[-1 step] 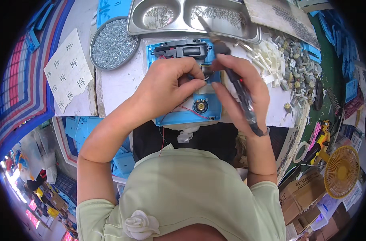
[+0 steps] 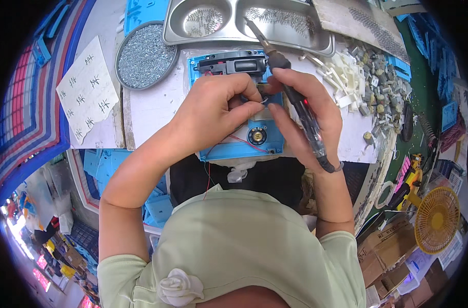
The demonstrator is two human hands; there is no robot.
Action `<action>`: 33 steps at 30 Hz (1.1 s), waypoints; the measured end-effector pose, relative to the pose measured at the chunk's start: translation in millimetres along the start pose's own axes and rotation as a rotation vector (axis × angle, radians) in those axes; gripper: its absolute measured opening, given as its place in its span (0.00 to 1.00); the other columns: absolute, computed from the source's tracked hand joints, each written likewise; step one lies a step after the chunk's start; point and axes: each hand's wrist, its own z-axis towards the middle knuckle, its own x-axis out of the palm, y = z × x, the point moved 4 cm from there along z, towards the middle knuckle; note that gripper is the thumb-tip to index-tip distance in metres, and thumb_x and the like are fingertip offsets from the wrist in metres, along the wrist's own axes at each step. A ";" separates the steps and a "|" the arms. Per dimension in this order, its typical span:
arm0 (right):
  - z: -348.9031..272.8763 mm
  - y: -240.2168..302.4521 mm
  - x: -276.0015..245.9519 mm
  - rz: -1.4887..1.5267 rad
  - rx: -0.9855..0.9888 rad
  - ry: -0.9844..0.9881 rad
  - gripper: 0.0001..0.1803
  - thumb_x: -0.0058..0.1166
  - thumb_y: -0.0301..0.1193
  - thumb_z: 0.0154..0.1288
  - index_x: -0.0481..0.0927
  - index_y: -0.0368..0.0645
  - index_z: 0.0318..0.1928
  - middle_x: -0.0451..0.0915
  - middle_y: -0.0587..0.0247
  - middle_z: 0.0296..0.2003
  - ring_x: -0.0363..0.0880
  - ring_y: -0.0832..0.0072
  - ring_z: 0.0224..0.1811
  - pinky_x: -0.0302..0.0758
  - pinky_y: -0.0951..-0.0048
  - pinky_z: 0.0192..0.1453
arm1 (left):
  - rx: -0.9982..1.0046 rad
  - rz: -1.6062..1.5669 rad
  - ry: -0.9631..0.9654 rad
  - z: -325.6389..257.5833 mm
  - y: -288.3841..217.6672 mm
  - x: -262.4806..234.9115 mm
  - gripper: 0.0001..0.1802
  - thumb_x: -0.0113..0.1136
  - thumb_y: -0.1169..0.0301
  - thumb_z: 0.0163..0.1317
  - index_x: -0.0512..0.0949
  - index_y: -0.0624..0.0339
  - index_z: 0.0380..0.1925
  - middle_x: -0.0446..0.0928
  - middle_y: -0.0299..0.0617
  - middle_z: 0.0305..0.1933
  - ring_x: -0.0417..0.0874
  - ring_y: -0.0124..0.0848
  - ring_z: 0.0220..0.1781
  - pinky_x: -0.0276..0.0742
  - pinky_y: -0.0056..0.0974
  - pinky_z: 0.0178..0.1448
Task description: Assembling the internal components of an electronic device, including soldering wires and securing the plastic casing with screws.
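A blue plastic housing (image 2: 221, 152) lies before me, with a black part (image 2: 247, 65) at its far end, a round speaker-like disc (image 2: 257, 135) nearer me and thin red wires (image 2: 244, 141). Over its middle my left hand (image 2: 218, 102) is closed, thumb and forefinger pinching something too small to name. My right hand (image 2: 316, 110) is wrapped round a black soldering iron (image 2: 301, 105) with a small red light; its metal tip points away, toward the tray. The right thumb and a fingertip reach close to the left fingertips. My hands hide part of the housing.
At the back stands a metal tray (image 2: 234, 35) holding small metal pieces. A round dish of screws (image 2: 145, 56) sits left, beside a marked paper sheet (image 2: 87, 90). White plastic strips (image 2: 342, 82) and small grey parts (image 2: 383, 90) are heaped right. A yellow fan (image 2: 437, 219) stands lower right.
The soldering iron's tip has swung slightly left and away from me as my right hand shifted a little. My left hand stays nearly in place.
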 end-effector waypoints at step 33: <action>-24.2 5.1 -55.7 0.153 0.085 0.286 0.14 0.65 0.24 0.43 0.82 0.37 0.35 0.79 0.63 0.24 0.68 0.75 0.18 0.63 0.73 0.25 | 0.486 0.495 0.003 -20.4 -4.5 9.7 0.14 0.70 0.79 0.52 0.77 0.58 0.37 0.77 0.42 0.48 0.83 0.43 0.44 0.82 0.42 0.41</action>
